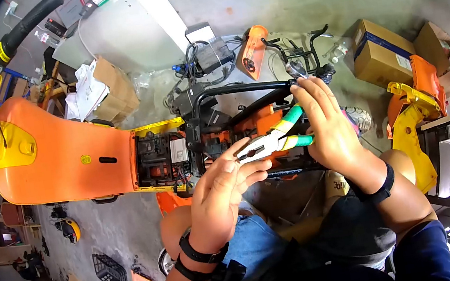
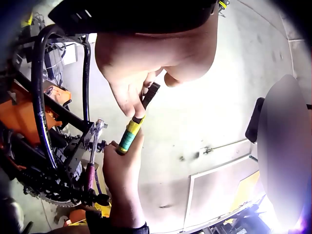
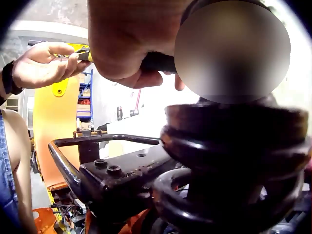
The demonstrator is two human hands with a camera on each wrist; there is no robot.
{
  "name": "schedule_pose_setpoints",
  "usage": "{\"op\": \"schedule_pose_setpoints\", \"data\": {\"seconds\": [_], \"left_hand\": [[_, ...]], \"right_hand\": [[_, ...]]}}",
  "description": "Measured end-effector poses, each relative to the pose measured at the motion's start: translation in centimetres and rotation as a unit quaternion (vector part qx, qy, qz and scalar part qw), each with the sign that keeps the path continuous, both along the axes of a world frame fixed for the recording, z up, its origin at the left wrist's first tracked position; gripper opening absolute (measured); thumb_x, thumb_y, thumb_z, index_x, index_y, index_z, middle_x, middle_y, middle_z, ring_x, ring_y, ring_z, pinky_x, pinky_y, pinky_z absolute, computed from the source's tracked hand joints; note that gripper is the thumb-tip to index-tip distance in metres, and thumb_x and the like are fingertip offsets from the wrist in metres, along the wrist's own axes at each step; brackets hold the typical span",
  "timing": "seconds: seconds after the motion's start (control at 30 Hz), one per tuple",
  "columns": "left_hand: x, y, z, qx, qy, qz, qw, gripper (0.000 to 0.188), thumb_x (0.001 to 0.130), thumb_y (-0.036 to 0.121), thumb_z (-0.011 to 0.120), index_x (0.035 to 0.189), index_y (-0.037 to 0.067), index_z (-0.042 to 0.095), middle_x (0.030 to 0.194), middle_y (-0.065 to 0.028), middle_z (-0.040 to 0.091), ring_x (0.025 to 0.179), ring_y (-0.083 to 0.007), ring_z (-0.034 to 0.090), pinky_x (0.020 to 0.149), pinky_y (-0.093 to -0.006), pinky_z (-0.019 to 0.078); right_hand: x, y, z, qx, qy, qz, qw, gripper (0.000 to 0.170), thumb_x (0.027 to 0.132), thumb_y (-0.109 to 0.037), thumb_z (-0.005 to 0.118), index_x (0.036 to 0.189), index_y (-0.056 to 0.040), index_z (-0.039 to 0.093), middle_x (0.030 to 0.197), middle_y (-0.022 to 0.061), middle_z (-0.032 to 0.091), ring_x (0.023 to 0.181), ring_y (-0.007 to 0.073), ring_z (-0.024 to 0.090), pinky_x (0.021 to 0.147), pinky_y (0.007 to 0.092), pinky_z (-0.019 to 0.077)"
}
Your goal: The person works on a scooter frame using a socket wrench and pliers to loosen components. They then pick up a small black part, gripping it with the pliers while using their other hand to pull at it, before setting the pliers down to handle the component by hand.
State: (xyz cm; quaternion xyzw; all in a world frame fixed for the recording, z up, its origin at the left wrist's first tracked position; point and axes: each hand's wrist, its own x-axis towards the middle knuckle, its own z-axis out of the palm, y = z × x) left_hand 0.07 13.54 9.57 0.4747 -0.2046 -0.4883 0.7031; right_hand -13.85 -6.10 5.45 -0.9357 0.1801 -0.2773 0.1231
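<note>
Scooter (image 1: 67,145), one, partly stripped: orange bodywork, yellow trim, exposed black tubular frame (image 1: 246,86); stands on the concrete floor (image 1: 270,15).
Cardboard box (image 1: 382,54), one, with a dark blue band, beyond the frame.
Yellow body panel (image 1: 410,140), one, loose, near the box, an orange piece against it.
Black plastic crate (image 1: 110,272), one, slatted, on the floor.
Black electrical unit (image 1: 214,55), one, trailing cables, beside the frame.
Hands, two, bare, black straps at the wrists. Right hand (image 1: 330,132): grips the pliers by the handles, upper fingers extended. Left hand (image 1: 215,189): fingers extended and parted about the pliers' nose; firm contact hard to tell.
Ratchet wrench (image 2: 95,141), one, chrome with purplish handle, upright at the frame's end.
Combination pliers (image 1: 259,147), one, green-and-yellow handles spread apart; held between the hands, above the frame, nose toward the left palm.
</note>
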Motion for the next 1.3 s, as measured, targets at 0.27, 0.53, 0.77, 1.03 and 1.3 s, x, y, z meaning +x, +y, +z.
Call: {"op": "schedule_pose_setpoints", "data": {"seconds": [0.27,0.53,0.77,1.03,1.3], "left_hand": [[0.0,-0.1,-0.9,-0.005,-0.026,-0.013,1.0,0.054,0.108,0.026,0.041,0.144,-0.013,0.037,0.132,-0.025,0.058,0.12,-0.0307,0.062,0.102,-0.0396,0.0486],[-0.7,-0.4,-0.6,-0.073,-0.145,-0.103,0.981,0.05,0.099,0.001,0.055,0.145,-0.009,0.038,0.136,-0.021,0.056,0.123,-0.0258,0.059,0.109,-0.04,0.0427],[-2.5,-1.0,-0.9,-0.036,-0.18,-0.077,0.98,0.049,0.093,-0.006,0.063,0.139,-0.008,0.046,0.128,-0.0197,0.062,0.117,-0.0221,0.062,0.098,-0.0345,0.0504],[-2.0,-1.2,-1.4,-0.068,-0.241,-0.031,0.968,0.054,0.092,-0.008,0.06,0.143,-0.004,0.04,0.128,-0.0217,0.061,0.112,-0.024,0.063,0.098,-0.0352,0.05],[-1.6,-0.9,-1.0,-0.064,-0.278,-0.03,0.958,0.056,0.091,-0.009,0.059,0.143,-0.004,0.038,0.13,-0.0227,0.06,0.117,-0.0245,0.061,0.102,-0.0364,0.0464]], "right_hand": [[-0.6,-0.2,-0.6,0.031,0.006,0.008,0.999,0.084,0.063,0.015,0.06,0.143,-0.0044,0.043,0.147,0.0242,0.038,0.139,0.0496,0.033,0.109,0.0508,0.0403],[-1.4,-1.1,-0.6,-0.021,-0.107,-0.015,0.994,0.086,0.058,0.011,0.071,0.136,-0.0035,0.039,0.152,0.0303,0.027,0.141,0.0571,0.023,0.11,0.0584,0.034],[-1.7,-0.9,-0.5,-0.011,-0.138,-0.031,0.99,0.071,0.063,-0.005,0.082,0.121,-0.0036,0.041,0.147,0.0305,0.031,0.139,0.0551,0.027,0.108,0.0605,0.0336],[-2.4,-0.8,1.1,0.059,-0.1,0.024,0.993,0.082,0.054,-0.016,0.094,0.122,-0.0043,0.048,0.114,0.0195,0.049,0.114,0.0431,0.045,0.098,0.0502,0.0413],[-3.4,-1.4,1.7,0.081,-0.082,0.069,0.991,0.057,0.068,-0.036,0.086,0.109,-0.0052,0.059,0.101,0.0119,0.054,0.097,0.034,0.049,0.085,0.0418,0.0429]]}}
